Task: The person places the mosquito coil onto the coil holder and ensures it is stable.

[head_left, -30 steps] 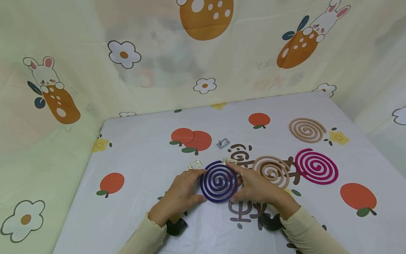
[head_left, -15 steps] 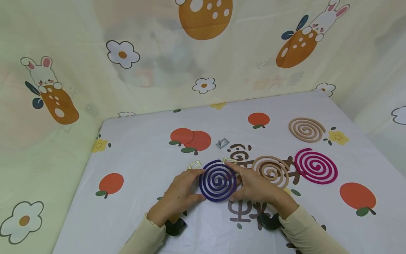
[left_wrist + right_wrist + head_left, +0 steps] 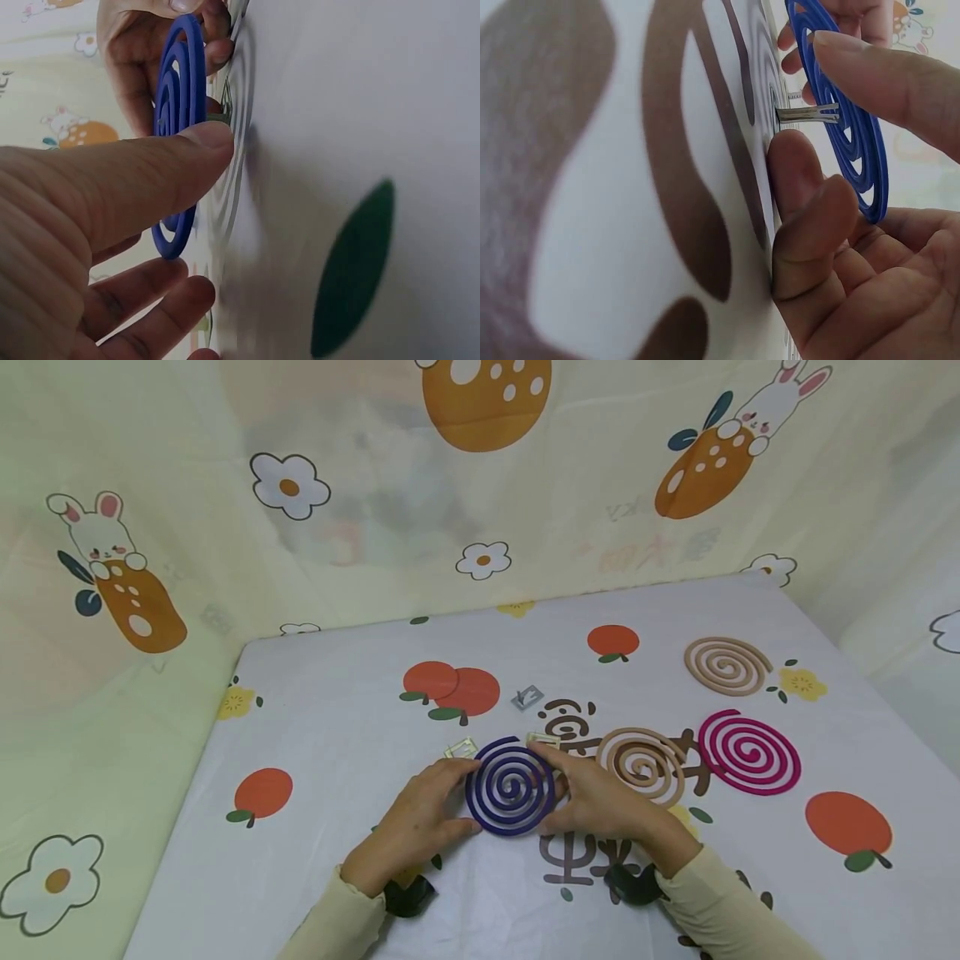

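A dark blue mosquito coil [image 3: 512,788] lies flat, raised a little above the table, between my two hands. My left hand [image 3: 417,814] holds its left edge, thumb in front and fingers behind. On the opposite edge my right hand [image 3: 606,797] has its thumb [image 3: 847,52] against the coil's upper face and its other fingers curled beneath. Under the coil's middle stands a thin metal coil stand [image 3: 808,114], its prong meeting the spiral's centre. Whether the prong is seated in the coil I cannot tell.
Two gold stands [image 3: 460,748] [image 3: 543,741] lie just behind the coil, with a silver stand [image 3: 527,697] farther back. To the right are a magenta coil [image 3: 750,753] and two tan coils [image 3: 641,767] [image 3: 726,667]. A printed cloth curtain [image 3: 375,543] rises behind the table.
The blue coil has shifted slightly to the left, with both hands moving along with it. Their hold looks the same, and the other coils and stands have stayed put.
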Demonstrator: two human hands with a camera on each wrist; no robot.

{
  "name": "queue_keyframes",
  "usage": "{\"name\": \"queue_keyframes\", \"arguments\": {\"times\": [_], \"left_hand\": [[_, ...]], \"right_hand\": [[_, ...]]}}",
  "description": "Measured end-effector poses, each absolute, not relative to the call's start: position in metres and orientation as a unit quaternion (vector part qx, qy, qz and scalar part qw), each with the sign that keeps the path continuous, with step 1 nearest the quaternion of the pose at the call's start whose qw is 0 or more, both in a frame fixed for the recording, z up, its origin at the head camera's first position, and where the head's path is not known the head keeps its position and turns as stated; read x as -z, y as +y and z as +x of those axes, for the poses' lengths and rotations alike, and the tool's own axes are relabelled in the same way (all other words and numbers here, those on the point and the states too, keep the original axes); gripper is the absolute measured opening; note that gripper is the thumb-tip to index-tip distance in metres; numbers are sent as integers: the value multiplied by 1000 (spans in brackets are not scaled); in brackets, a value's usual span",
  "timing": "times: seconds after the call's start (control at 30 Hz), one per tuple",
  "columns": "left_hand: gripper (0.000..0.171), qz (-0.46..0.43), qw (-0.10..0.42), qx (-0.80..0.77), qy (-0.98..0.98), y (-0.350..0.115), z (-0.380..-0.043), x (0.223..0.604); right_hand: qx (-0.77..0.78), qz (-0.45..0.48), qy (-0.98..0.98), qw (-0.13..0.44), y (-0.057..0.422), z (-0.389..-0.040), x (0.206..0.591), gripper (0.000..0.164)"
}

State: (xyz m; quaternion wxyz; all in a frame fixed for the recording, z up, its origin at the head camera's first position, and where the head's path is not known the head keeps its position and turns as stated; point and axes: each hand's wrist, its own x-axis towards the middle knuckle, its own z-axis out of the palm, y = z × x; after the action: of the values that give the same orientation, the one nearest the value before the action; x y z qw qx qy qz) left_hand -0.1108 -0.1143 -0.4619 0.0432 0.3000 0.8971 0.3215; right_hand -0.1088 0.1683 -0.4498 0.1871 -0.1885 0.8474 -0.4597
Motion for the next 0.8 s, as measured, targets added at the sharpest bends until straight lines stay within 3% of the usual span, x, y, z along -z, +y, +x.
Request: {"name": "queue_keyframes", "arguments": {"times": [0.37, 0.8], "left_hand": [[73, 275, 60, -315, 907, -129, -106, 458], [73, 258, 43, -325, 909, -159, -100, 456]], "right_hand": [[472, -190, 838, 197, 151, -109, 448, 110], [449, -227, 845, 181, 118, -114, 451, 108]]}}
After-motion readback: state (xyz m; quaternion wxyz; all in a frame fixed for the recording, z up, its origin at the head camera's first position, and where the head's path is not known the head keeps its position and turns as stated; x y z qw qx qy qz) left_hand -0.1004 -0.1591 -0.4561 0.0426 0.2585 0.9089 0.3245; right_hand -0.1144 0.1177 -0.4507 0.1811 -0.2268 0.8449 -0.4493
